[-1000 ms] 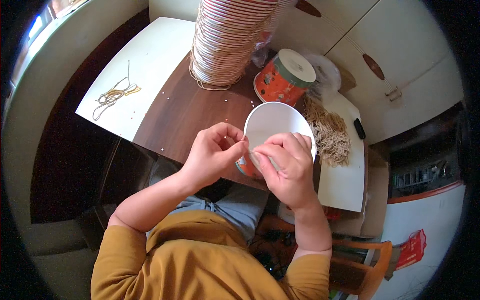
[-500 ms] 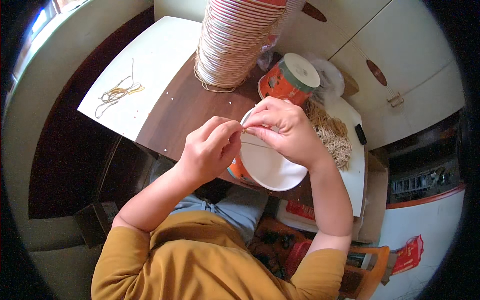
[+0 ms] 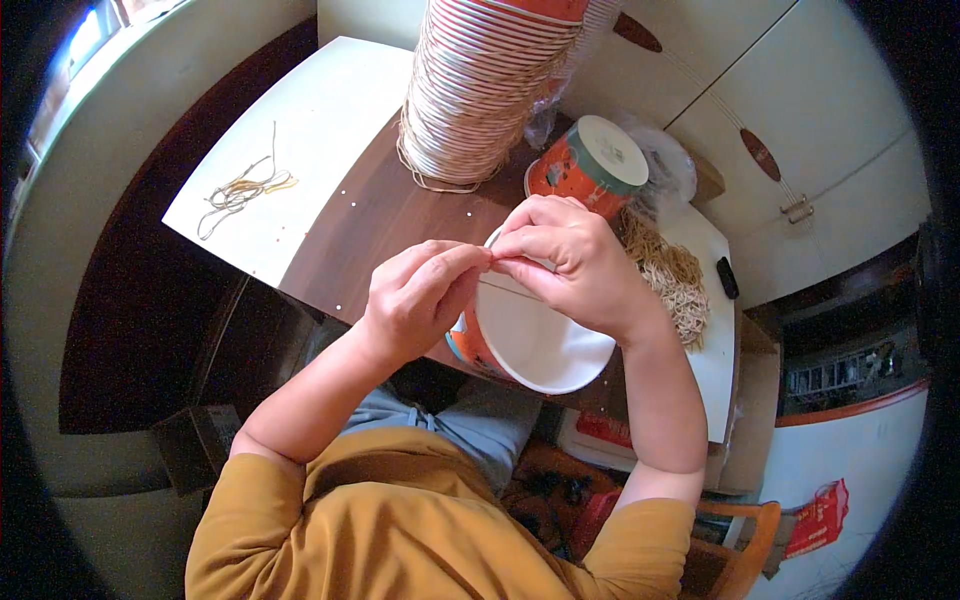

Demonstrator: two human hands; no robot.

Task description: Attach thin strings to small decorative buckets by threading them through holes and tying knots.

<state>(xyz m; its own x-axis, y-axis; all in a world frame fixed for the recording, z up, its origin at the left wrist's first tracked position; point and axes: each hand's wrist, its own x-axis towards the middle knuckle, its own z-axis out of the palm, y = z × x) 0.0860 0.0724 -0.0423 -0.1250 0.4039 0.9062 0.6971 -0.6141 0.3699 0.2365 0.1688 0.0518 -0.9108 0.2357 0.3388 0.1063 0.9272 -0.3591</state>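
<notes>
A paper bucket (image 3: 545, 345) with a white inside and an orange printed outside stands tilted in front of me, its mouth toward me. Over its far left rim, my left hand (image 3: 425, 290) and my right hand (image 3: 565, 250) meet fingertip to fingertip. Both are closed in a pinch on what looks like a thin tan cord, mostly hidden by the fingers. A thin line crosses the bucket's white inside below them; I cannot tell whether it is cord or a crease. Behind my right hand, a pile of tan cords (image 3: 675, 290) lies on the table.
A tall stack of nested buckets (image 3: 485, 95) with cord loops rises at the back. An upside-down orange bucket (image 3: 590, 165) stands beside it, near clear plastic (image 3: 670, 165). Loose cords (image 3: 245, 190) lie on the white left part of the table (image 3: 320, 120). A black object (image 3: 727, 278) lies at the right edge.
The fingertips have drawn closer together, covering the small tan bit that showed between them. The bucket sits slightly lower and further left relative to my hands. The whole view has shifted a little.
</notes>
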